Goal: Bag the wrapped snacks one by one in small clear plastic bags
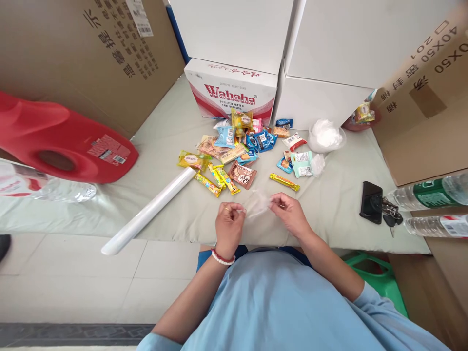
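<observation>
A small clear plastic bag (258, 204) is stretched between my two hands near the front of the cloth-covered table. My left hand (229, 226) pinches its left edge; my right hand (289, 213) pinches the right one. Just beyond them lie several wrapped snacks, among them a brown packet (243, 174), yellow snack sticks (219, 178) and a lone yellow stick (284, 182). Farther back is a mixed heap of blue packets (262, 140) and yellow packets (242, 119). A pale green packet (302, 165) lies to the right.
A white plastic roll (149, 212) overhangs the table's front edge. Left stands a red jug (69, 139) near a water bottle (47, 187). At the back are a Wahaha carton (234, 92) and white boxes. On the right are a white plastic bundle (326, 135), phone (370, 201), keys (392, 213) and bottles.
</observation>
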